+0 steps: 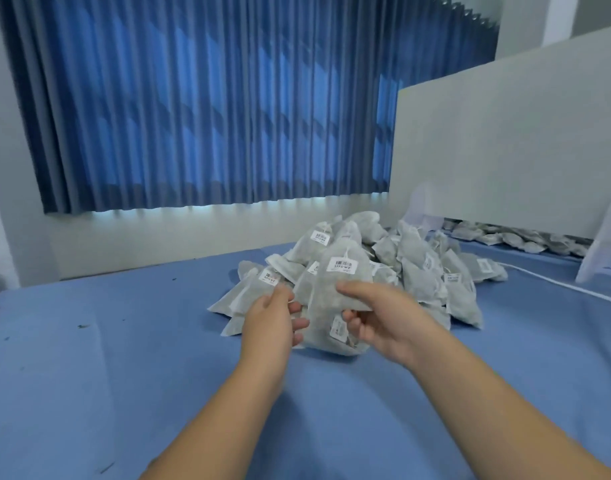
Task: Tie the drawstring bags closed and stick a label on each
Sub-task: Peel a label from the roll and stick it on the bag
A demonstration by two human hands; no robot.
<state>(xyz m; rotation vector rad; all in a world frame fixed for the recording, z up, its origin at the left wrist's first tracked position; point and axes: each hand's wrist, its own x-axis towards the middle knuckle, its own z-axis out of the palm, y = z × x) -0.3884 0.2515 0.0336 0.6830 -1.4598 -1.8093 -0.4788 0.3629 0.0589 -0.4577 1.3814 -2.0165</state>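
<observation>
head | bag (335,303) | left hand (267,323), right hand (383,317) pinch its edges in fingers (353,289)

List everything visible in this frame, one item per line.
Held bag: one, perhaps a second beneath, grey-white, between both hands.
Label: one, white with barcode, near the held bag's top.
Pile of bags: many, grey-white, several labelled, mid-table.
Table cover: one, blue, across the foreground.
Curtain: one, blue, back wall.
Partition: one, pale grey, right.
More bags: many, grey, below the partition, far right.
Cable: one, white, on the table, right.
Left hand: one, holds the held bag's left edge.
Right hand: one, grips its right side.
</observation>
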